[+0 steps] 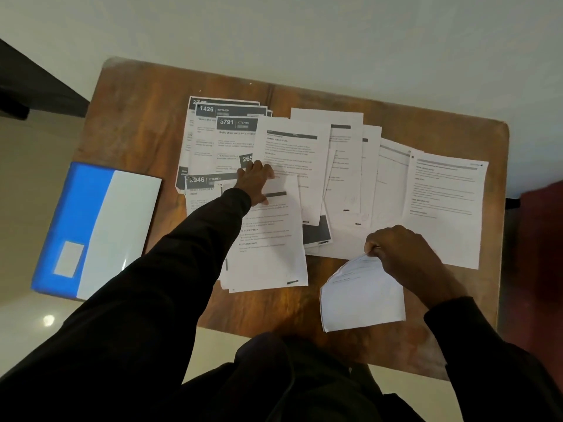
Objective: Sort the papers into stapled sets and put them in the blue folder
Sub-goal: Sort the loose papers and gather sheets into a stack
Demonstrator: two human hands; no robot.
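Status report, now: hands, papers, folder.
Left hand flat on spread papers. Right hand pinches a curled sheaf by its corner. Blue folder closed, far left, nothing on it.

Table (146,129): papers cover its middle and far part. Numbered sheets (213,132) far left, overlapping. Text sheets (444,208) fan out right of them, nearly to the right edge. Folder (91,229) at the table's left edge, mostly beyond it, apart from the papers. Left hand (256,178) rests on the sheets, centre-left. Right hand (402,251), front right, pinches a sheet (362,293) over the table's near edge.
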